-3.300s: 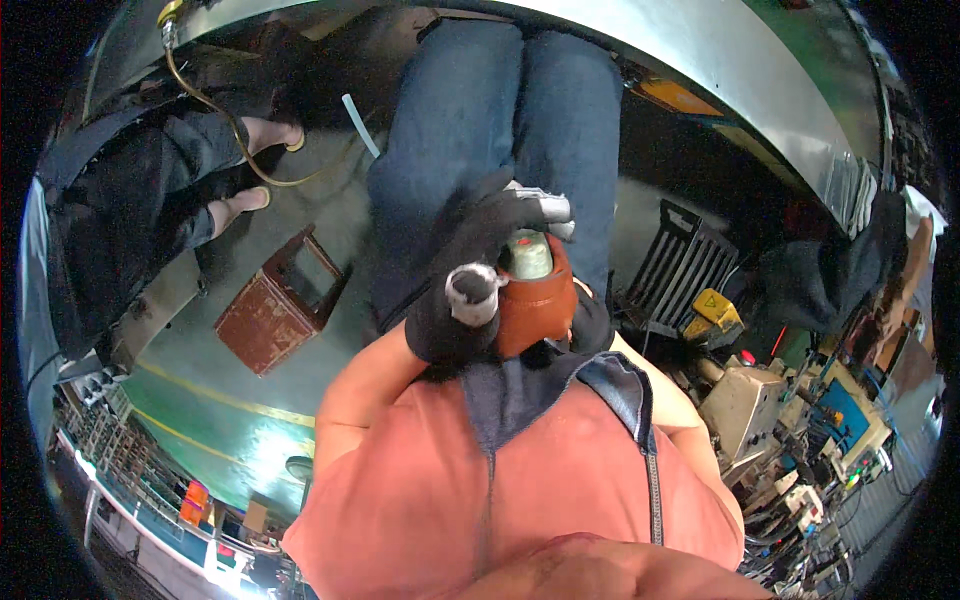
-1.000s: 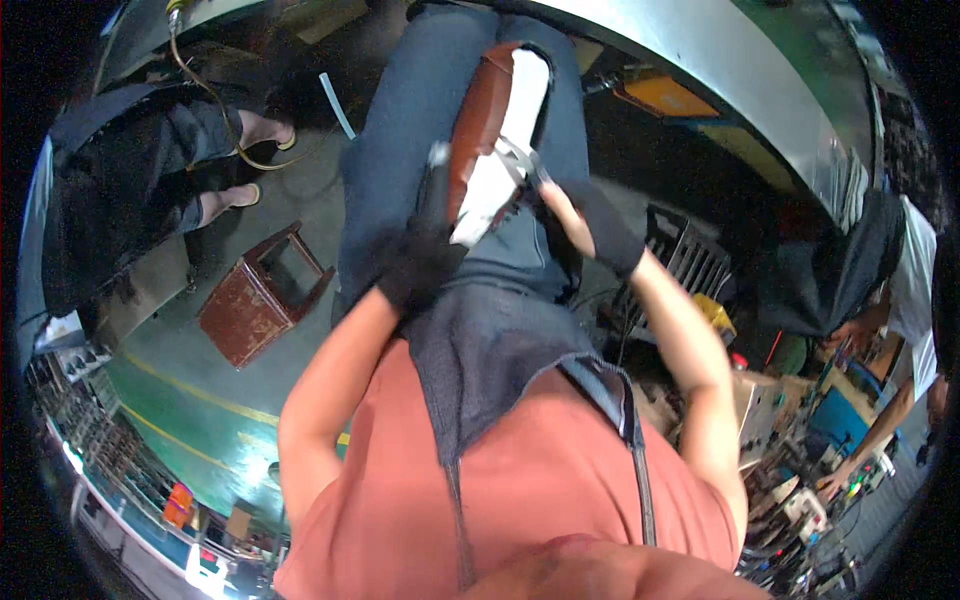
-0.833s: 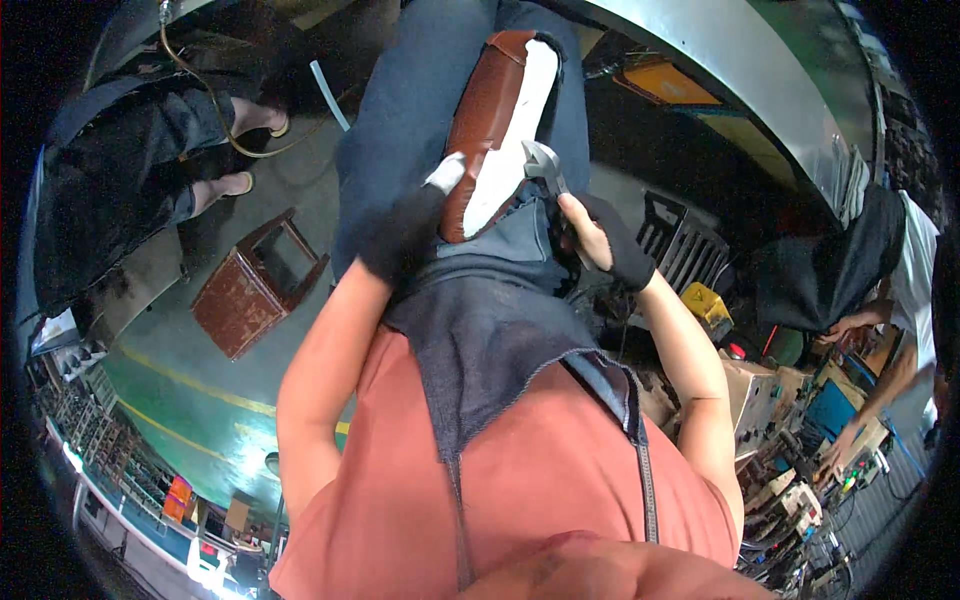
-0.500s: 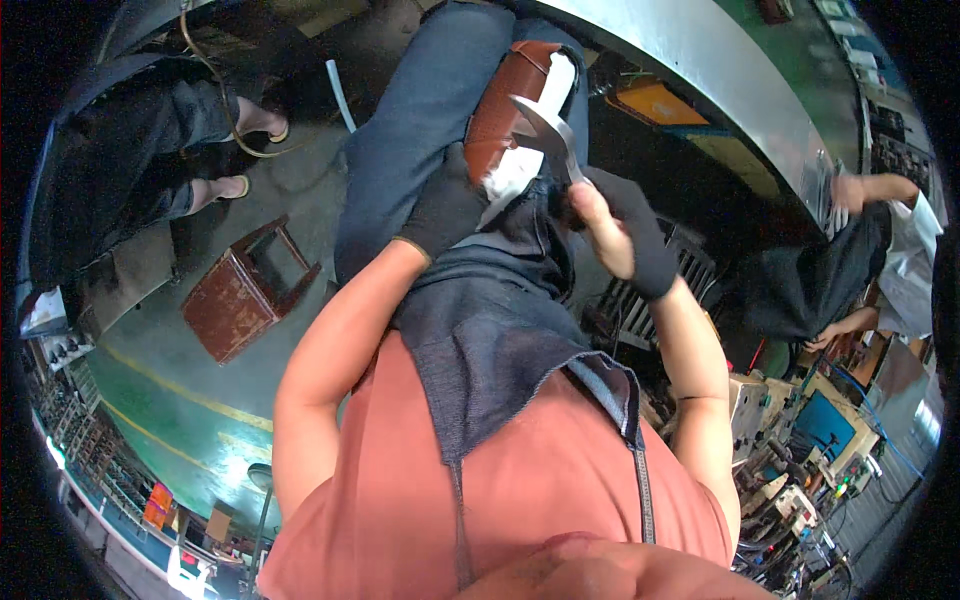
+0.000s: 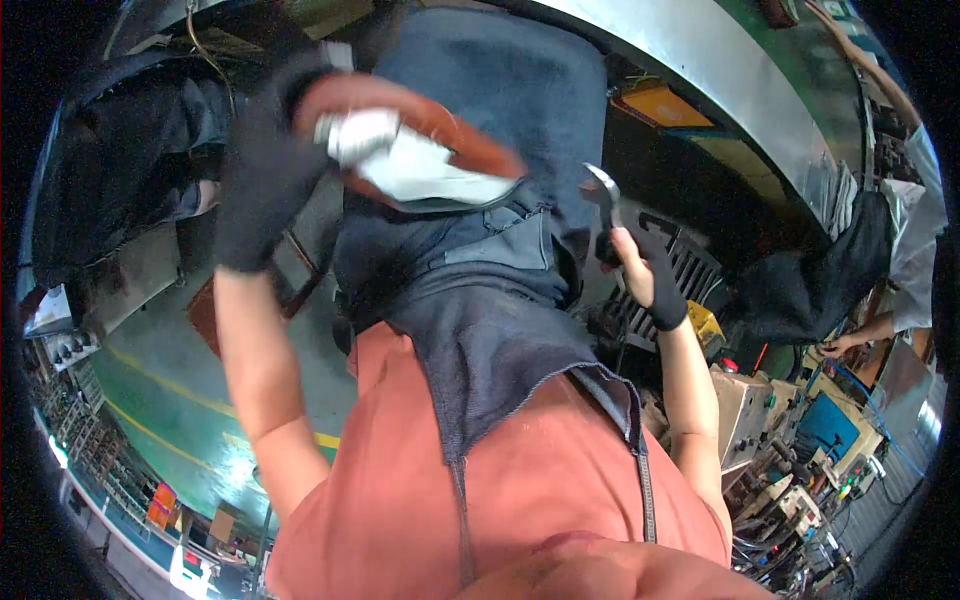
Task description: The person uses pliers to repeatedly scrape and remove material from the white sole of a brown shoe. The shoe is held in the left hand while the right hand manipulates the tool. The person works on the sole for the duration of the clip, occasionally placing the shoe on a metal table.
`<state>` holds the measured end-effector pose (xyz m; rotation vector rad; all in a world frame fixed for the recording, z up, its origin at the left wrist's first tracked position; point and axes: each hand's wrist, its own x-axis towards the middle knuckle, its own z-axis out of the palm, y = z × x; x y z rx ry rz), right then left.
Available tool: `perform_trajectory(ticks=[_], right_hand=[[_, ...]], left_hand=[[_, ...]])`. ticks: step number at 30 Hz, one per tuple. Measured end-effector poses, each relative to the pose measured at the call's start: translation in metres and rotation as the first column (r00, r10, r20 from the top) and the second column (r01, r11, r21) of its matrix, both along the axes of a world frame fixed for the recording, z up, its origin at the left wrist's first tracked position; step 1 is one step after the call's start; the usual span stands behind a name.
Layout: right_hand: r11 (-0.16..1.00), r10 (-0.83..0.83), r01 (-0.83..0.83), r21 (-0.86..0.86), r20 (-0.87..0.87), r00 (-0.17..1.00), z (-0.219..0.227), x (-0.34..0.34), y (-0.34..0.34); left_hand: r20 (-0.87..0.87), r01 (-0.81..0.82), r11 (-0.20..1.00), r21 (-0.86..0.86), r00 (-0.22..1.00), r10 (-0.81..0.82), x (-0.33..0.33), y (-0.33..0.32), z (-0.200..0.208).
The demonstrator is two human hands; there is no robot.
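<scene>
One blurred, black-gloved left hand (image 5: 272,165) is clamped on the left end of a brown shoe (image 5: 415,165) above the lap (image 5: 490,100), though single fingers are hard to make out. The shoe's long axis slopes down to the right, pale underside showing, tapered end pointing right; toe or heel, I cannot tell. Well apart, the right hand (image 5: 652,270) has its fingers closed round a metal tool (image 5: 607,195), hiding most of its handle.

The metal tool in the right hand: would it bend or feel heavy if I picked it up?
The metal tool would probably stay stiff: its head looks like solid metal. It may feel top-heavy, as that curved head juts beyond the right hand. Its gleam hints at a slippery surface.
</scene>
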<state>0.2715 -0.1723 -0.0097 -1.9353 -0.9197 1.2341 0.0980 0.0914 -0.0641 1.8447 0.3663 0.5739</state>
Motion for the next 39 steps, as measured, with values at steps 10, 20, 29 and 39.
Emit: perform_trajectory(ticks=[10, 20, 29, 39], right_hand=[[0.975, 0.219, -0.221, -0.036, -0.063, 0.974, 0.020, 0.022, 0.036], [0.794, 0.607, -0.591, -0.142, 0.149, 0.780, 0.034, 0.053, 0.116], [0.602, 0.661, -0.763, -0.236, 0.683, 0.311, 0.019, 0.010, 0.125], [0.432, 0.861, -0.831, -0.352, -0.115, 0.496, 0.027, 0.072, 0.168]], left_hand=[[-0.176, -0.514, 0.827, -0.229, 0.857, 0.484, -0.036, -0.062, 0.020], [-0.346, -0.481, 0.858, -0.177, 0.847, 0.404, -0.009, -0.045, 0.002], [-0.254, -0.322, 0.932, 0.168, 0.899, 0.357, -0.019, -0.093, -0.013], [-0.065, -0.585, 0.808, 0.069, 0.806, 0.589, 0.023, -0.064, -0.053]])
